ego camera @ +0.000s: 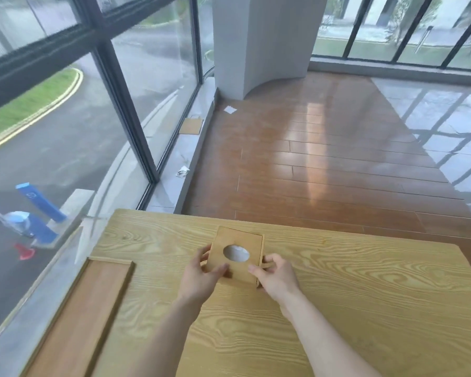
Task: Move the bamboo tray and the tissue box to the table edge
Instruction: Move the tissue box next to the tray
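Observation:
A square bamboo tissue box (pixel 241 240) with a round hole in its lid showing white tissue stands on the light wooden table (pixel 365 281), near the far edge. My left hand (pixel 201 276) grips its left near corner, thumb on the lid. My right hand (pixel 273 276) holds its right near corner. A long, flat bamboo tray (pixel 79 317) with a raised rim lies along the table's left edge, apart from both hands.
Floor-to-ceiling windows with dark frames run along the left, just beyond the table. A marble sill (pixel 180 164) and a wooden floor (pixel 324 159) lie past the table's far edge. A white curved column (pixel 261 42) stands at the back.

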`<state>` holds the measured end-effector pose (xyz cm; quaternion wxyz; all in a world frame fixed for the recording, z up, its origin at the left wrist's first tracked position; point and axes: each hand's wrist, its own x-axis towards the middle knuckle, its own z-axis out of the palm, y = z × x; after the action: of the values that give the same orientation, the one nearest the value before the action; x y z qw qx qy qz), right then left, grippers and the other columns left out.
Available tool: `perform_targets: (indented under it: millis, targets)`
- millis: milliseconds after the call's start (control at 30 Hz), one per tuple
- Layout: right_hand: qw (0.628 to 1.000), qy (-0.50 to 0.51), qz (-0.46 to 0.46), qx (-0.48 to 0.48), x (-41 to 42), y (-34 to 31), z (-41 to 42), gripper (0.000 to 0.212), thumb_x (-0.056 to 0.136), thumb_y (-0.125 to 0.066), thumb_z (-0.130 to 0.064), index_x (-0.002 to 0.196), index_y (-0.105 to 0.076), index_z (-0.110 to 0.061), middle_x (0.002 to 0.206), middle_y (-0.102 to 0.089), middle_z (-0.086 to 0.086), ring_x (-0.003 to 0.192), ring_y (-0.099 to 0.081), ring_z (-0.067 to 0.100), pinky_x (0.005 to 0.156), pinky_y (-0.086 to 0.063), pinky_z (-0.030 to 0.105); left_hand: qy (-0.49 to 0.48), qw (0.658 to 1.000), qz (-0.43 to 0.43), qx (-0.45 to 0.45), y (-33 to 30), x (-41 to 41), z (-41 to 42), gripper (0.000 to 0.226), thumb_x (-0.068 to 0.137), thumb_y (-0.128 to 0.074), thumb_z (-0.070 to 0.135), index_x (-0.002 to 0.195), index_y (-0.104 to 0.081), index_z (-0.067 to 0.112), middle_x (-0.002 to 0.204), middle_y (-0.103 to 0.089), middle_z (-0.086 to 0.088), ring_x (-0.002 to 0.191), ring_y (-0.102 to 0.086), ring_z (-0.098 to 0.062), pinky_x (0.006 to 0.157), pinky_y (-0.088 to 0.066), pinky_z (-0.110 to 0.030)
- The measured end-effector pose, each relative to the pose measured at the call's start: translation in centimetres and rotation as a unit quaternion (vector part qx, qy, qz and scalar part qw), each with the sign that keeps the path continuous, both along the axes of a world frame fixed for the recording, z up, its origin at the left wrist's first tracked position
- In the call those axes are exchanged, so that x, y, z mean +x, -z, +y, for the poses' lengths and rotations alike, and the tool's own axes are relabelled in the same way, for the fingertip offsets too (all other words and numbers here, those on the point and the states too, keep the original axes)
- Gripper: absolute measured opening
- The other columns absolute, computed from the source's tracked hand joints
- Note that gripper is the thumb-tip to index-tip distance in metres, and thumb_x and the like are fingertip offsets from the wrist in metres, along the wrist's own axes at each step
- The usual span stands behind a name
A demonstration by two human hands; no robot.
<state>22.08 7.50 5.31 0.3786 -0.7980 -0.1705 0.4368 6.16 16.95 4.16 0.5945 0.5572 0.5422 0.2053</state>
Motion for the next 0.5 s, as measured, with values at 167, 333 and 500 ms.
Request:
perform_targets:
  millis: [167, 333, 500]
  targets:
    - [1.0, -0.028, 0.0, -0.004, -8.6, -0.1, 7.8, 0.044, 0.084, -0.084, -0.034, 0.12, -0.061, -0.023, 0.109, -0.076, 0.003, 0.098, -0.075, 0.026, 0.095, -0.061, 0.044, -0.042, 0.999, -0.02, -0.006, -0.3, -8.8, 6.7, 0.06, 0.084, -0.078, 0.018, 0.138, -0.055, 0.027, 0.119, -0.063, 0.011, 0.095, -0.065, 0.003, 0.078, -0.05, -0.022]
    - [0.999, -0.049, -0.008, -0.009, -15.4, 0.6, 15.3, 0.044, 0.084, -0.084, -0.031, 0.121, -0.062, -0.023, 0.108, -0.077, 0.004, 0.098, -0.076, 0.029, 0.094, -0.062, 0.046, -0.074, 0.997, -0.012, -0.004, 0.4, -15.9, 13.0, 0.053, 0.084, -0.078, 0.015, 0.131, -0.058, 0.028, 0.123, -0.066, 0.004, 0.097, -0.067, -0.005, 0.089, -0.055, -0.033]
    - [0.998, -0.06, -0.004, -0.014, -19.9, 2.1, 20.9, 0.045, 0.085, -0.082, -0.026, 0.125, -0.062, -0.022, 0.11, -0.077, 0.005, 0.101, -0.075, 0.027, 0.101, -0.058, 0.05, -0.071, 0.997, -0.003, 0.002, 1.9, -20.5, 18.4, 0.054, 0.085, -0.078, 0.019, 0.133, -0.057, 0.031, 0.114, -0.064, 0.014, 0.099, -0.063, -0.001, 0.083, -0.051, -0.027]
